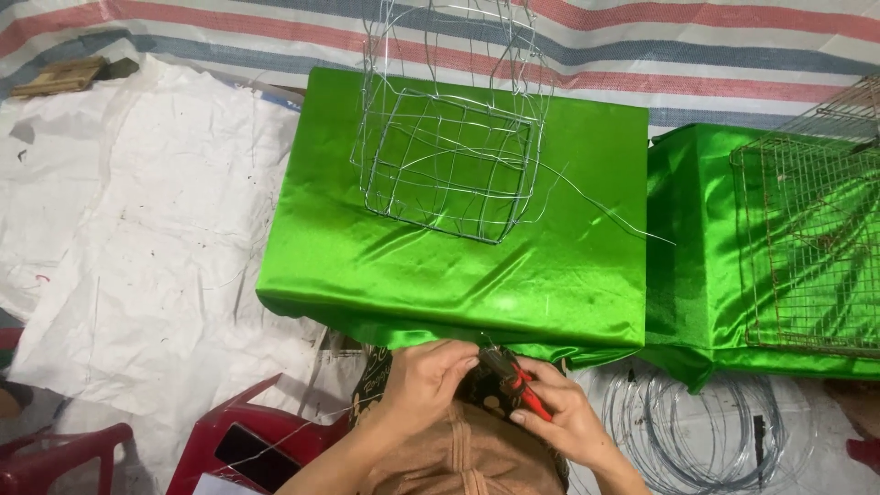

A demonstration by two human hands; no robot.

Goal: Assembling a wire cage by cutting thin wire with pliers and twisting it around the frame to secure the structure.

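Pliers with red handles [518,378] sit in the right hand [568,417], whose fingers are closed round the grips, the dark nose pointing up and to the left toward the left hand [426,376]. The left hand is curled, its fingertips pinched together at the plier tip; a thin silvery wire [312,423] seems to run from there down to the left, though whether the fingers truly grip it is too fine to tell. Both hands meet low over the person's lap, just below the near edge of a box-shaped stand draped in shiny green satin cloth [385,275].

Above the hands, well apart from them on top of that cloth, stands an open cage frame of bare silvery wire [449,156]. Its square base grid and upright strands are formed, but the mesh is loose and uneven, and several free ends trail off to the right, so by my judgement the frame is partly built, with tying and trimming left to do.

To the right of the hands lies a coil of grey wire [697,426] on the ground. Farther right and up, a finished-looking rusty wire mesh cage [807,247] rests on a second green-draped stand. To the left of the hands are a red plastic stool [220,440] and white woven sheeting [137,229].
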